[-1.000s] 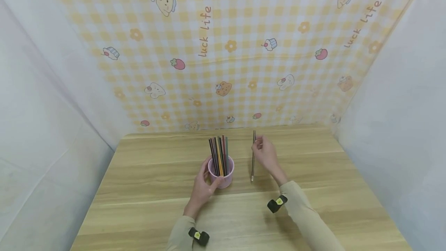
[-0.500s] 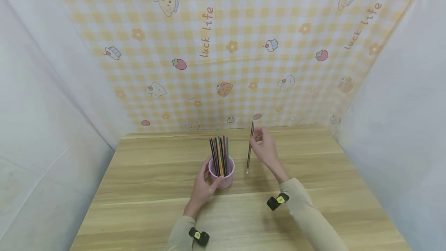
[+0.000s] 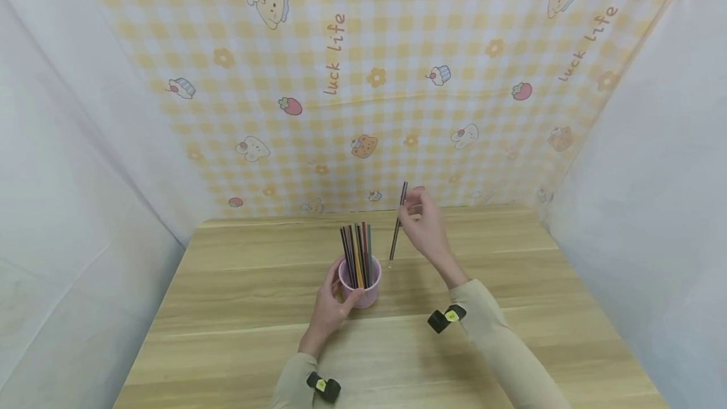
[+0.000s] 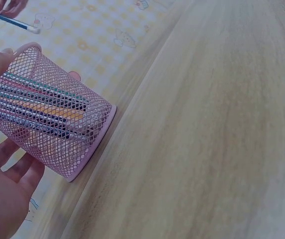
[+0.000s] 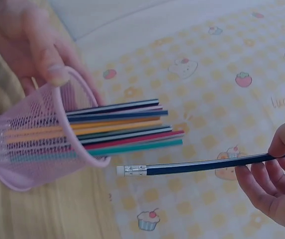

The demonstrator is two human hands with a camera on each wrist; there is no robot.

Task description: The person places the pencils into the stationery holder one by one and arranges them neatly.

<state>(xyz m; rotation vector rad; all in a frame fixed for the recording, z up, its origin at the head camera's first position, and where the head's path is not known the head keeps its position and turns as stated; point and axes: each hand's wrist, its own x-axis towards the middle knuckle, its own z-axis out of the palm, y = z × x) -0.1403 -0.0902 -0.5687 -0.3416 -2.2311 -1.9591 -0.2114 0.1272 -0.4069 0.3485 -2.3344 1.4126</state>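
Observation:
A pink mesh pen cup (image 4: 57, 144) stands upright on the table, with several pencils (image 5: 127, 124) leaning in it, dark, orange, red and teal. My left hand (image 3: 329, 308) grips the cup at its rim, thumb in front and fingers round the far side. Just right of the cup, my right hand (image 3: 423, 223) pinches a dark blue pencil (image 5: 197, 164) with a pale stripe between thumb and fingertips. Its white eraser end (image 5: 132, 171) with a silver ferrule points down, raised above the tabletop and close beside the cup's rim.
The wooden table (image 3: 238, 333) runs back to a yellow checked cloth (image 3: 295, 55) with cartoon prints. White fabric walls (image 3: 68, 194) close off both sides. Each sleeve carries a black wrist camera (image 3: 324, 387).
My right hand has lifted the pencil off the tabletop and carried it up and left toward the cup, tilting it a little. My left hand and the cup have stayed in place.

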